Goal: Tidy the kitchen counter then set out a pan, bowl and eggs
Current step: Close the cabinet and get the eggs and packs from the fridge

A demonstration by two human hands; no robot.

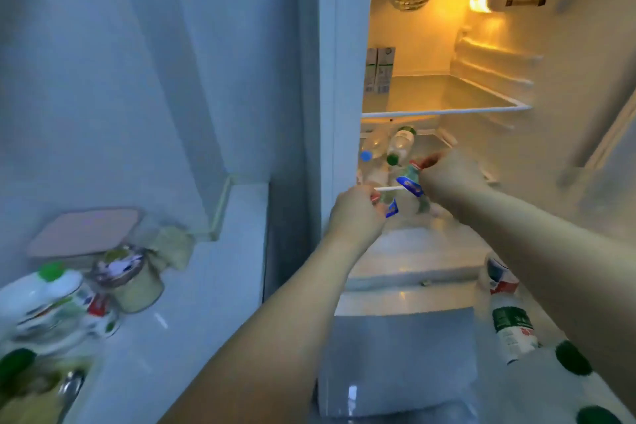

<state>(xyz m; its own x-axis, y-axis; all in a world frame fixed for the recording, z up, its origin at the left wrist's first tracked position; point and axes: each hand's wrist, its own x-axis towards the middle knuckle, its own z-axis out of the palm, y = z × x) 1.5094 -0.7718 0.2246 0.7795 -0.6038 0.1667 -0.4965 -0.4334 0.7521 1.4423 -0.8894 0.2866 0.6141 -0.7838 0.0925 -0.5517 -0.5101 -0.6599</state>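
Observation:
Both arms reach into the open, lit fridge [447, 110]. My right hand [447, 179] grips a small clear bottle with a blue label [409, 179] near its red cap, just above the second shelf. My left hand [358, 213] grips another small blue-labelled bottle [390, 205] right beside it. A thin white stick [389, 188] runs between the two hands. No pan, bowl or eggs show in this blurred view.
Several bottles [399, 144] lie on the fridge's second shelf, two cartons [380, 70] stand on the top shelf. Door bottles [512, 327] sit at right. On the white counter [213, 286] at left stand a jar [134, 282], a green-capped bottle [51, 289], and a pink-lidded box [86, 231].

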